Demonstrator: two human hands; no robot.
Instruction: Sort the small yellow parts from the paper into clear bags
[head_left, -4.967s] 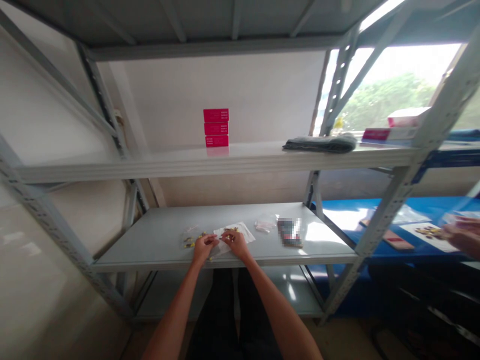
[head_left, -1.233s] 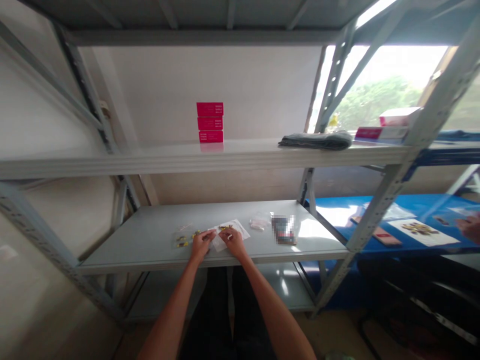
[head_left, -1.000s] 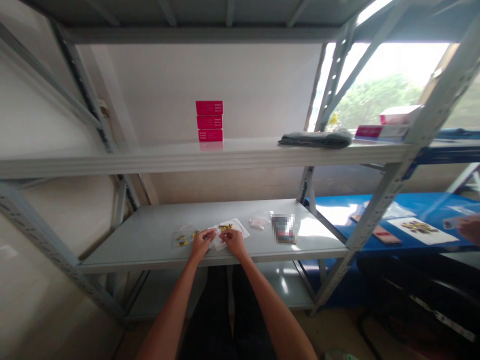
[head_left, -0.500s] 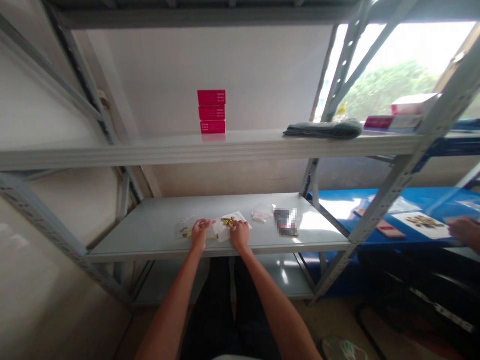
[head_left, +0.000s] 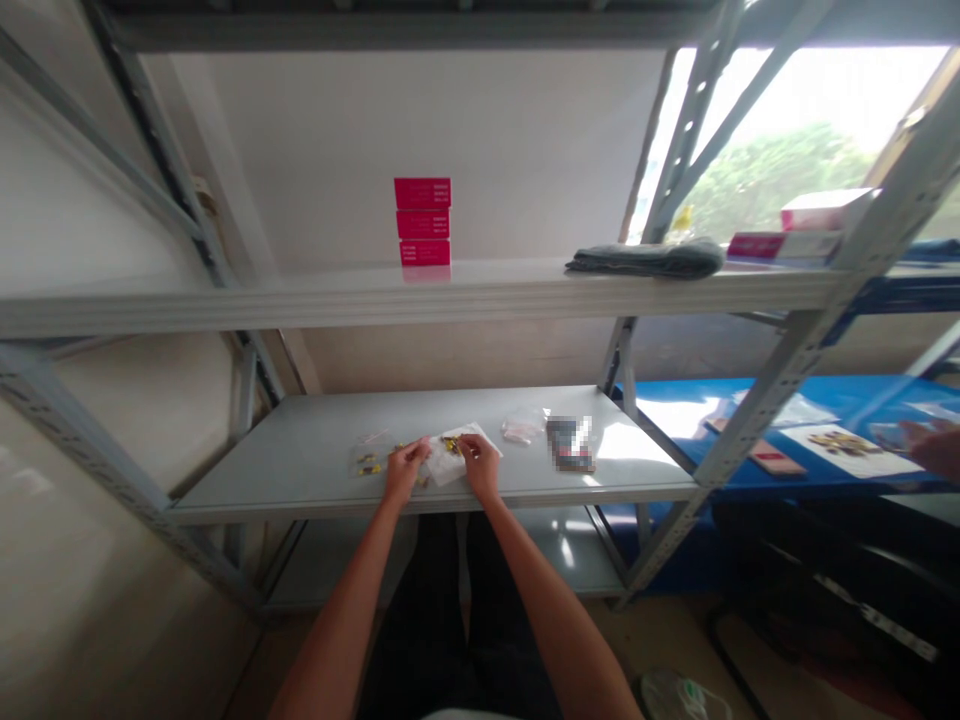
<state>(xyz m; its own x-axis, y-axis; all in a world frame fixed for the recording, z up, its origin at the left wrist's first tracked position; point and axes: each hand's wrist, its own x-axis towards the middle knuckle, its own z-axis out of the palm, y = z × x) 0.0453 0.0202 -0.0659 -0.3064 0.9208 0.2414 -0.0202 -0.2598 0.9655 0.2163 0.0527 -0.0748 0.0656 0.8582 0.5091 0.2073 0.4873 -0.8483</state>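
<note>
A white sheet (head_left: 442, 471) lies on the grey shelf, bearing a pile of small brass-coloured pieces (head_left: 451, 443) too small to name. My right hand (head_left: 481, 466) is over the sheet's right part, its fingers pinched together at the edge of the pile. To the left, my left hand (head_left: 406, 468) is closed, thumb and fingertips together beside the sheet; what they hold is hidden. A clear plastic bag (head_left: 364, 462) with a few yellowish pieces lies left of that hand. Right of the sheet is another clear bag (head_left: 523, 428) with pale contents.
A pixelated dark object (head_left: 571, 445) lies on the right of the shelf (head_left: 300, 450). Red boxes (head_left: 424, 223) are stacked on the upper shelf, near a folded grey cloth (head_left: 649, 258). At far right, another person's hand (head_left: 937, 448) is over a blue table (head_left: 675, 395).
My right hand's fingers have drawn into a pinch near the pile. My left hand has shifted slightly, fingertips closer to the sheet. The other person's hand has moved a little, with a clear bag showing beside it.
</note>
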